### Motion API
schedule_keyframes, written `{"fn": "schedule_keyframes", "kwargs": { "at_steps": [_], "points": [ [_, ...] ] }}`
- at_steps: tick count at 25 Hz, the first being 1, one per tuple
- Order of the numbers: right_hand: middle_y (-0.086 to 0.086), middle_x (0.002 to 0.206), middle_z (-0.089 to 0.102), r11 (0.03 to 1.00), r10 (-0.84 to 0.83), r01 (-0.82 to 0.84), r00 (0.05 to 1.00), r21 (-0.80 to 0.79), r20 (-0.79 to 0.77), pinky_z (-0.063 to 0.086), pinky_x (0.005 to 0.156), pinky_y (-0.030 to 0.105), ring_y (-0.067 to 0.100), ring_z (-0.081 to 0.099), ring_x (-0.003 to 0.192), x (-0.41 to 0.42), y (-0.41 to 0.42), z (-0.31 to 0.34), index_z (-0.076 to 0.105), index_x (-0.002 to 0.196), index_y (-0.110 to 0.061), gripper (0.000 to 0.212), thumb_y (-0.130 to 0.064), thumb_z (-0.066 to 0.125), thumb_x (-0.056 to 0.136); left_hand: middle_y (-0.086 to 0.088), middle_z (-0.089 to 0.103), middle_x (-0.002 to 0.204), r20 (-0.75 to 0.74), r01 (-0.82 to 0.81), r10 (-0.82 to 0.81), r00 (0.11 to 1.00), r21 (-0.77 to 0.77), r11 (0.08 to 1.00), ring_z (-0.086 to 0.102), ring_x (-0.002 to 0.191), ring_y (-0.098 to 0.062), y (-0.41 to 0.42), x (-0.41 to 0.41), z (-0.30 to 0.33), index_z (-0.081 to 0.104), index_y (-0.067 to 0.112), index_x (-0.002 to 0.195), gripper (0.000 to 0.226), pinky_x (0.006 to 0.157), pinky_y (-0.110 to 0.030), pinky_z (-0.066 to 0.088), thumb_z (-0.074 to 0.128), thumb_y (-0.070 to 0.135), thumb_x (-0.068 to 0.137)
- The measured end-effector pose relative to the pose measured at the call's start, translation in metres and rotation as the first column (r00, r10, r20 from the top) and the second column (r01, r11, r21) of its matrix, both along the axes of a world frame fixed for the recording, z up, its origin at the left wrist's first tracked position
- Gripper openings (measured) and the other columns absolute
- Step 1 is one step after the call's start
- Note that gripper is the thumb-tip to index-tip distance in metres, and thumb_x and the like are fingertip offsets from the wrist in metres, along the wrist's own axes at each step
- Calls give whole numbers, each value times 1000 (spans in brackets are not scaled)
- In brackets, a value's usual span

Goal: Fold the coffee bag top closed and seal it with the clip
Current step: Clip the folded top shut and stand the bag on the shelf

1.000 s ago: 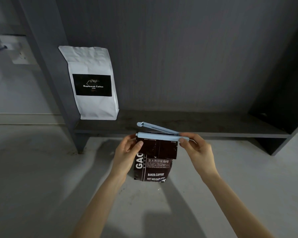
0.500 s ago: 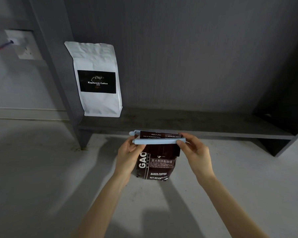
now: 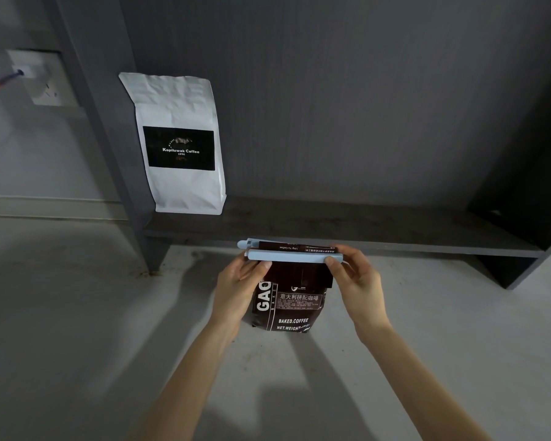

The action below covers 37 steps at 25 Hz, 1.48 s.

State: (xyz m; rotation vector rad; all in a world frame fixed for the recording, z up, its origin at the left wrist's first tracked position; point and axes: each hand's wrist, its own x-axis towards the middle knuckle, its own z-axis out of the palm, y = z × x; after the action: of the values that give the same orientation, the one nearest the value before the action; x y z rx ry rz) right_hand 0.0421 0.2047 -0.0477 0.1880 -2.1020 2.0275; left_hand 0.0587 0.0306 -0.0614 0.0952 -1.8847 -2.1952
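since clip (image 3: 291,255) closed over bag (image 3: 288,300) fold | both hands' fingers (image 3: 333,262) pinch clip

We hold the dark coffee bag (image 3: 288,300) upright on the desk (image 3: 77,329), left hand (image 3: 236,288) and right hand (image 3: 360,281) pinching the pale-blue clip (image 3: 291,255) across its folded top.

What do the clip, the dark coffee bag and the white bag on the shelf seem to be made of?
Clip: likely plastic, matte pale blue, straight moulded bars.
Dark coffee bag: probably laminated film or foil, slight sheen, sharp fold at top.
White bag: matte paper or coated film, fine creases; it cannot be told which.
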Motion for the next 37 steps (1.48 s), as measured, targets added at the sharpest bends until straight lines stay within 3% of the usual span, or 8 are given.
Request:
{"fn": "schedule_keyframes", "kwargs": {
  "at_steps": [4,12,17,20,26,32,34,37],
  "points": [
    [-15,74,65,1000,13,-13,1000,-8,-6,48,54,5,-9,63,66,-1,0,0,58,82,-34,24,-10,58,83,26,72,77,-12,20,-20,1000,-8,1000,64,84,8,-2,0,-2,65,32,85,19,64,-2,45,63,14,80],
    [-9,76,64,999,-34,34,999,8,-5,47,55,4,-10,61,64,-3,-3,-2,57,88,-23,15,-9,57,84,26,72,88,-38,63,-62,997,15,998,63,92,4,-5,-1,-5,64,35,94,25,67,-4,47,65,15,78],
    [-10,74,63,1000,-19,19,1000,5,6,44,51,2,-12,60,62,-2,-2,0,57,82,-29,21,-9,56,84,15,72,97,-24,180,-179,984,29,983,62,99,-9,-15,1,-8,63,33,100,36,84,-26,47,63,44,66],
    [-10,75,64,1000,-10,10,1000,18,4,44,51,2,-11,61,63,-1,-2,0,56,80,-33,25,-9,56,84,9,70,91,-20,116,-115,993,46,992,59,93,-16,-14,1,-10,64,32,96,33,80,-32,43,57,49,69],
    [-9,75,64,1000,-17,17,1000,16,2,44,51,2,-11,61,63,2,-2,-1,56,83,-30,22,-9,55,85,20,69,69,-37,28,-28,999,-18,999,59,66,5,-9,0,-12,65,31,85,27,69,-26,42,55,50,70],
    [-9,79,64,1000,-17,17,1000,23,4,47,54,4,-12,61,68,2,-2,-3,56,91,-23,15,-10,54,86,19,72,80,-70,9,-13,997,-53,999,65,80,-1,-9,-1,-13,62,32,83,17,73,-20,50,55,46,78],
    [-10,80,64,999,-21,21,1000,40,0,47,54,5,-12,61,69,3,0,-5,57,95,-19,13,-11,54,86,21,70,72,-88,-17,9,996,-85,996,62,71,5,-8,1,-11,59,29,78,15,62,-8,47,55,43,80],
    [-9,80,63,998,-29,30,1000,61,-10,48,55,5,-12,61,70,3,-2,-5,56,92,-24,14,-12,55,85,25,67,65,-112,-58,46,993,-110,992,58,61,10,-5,2,-9,55,21,77,13,52,-3,41,50,28,87]
  ]
}}
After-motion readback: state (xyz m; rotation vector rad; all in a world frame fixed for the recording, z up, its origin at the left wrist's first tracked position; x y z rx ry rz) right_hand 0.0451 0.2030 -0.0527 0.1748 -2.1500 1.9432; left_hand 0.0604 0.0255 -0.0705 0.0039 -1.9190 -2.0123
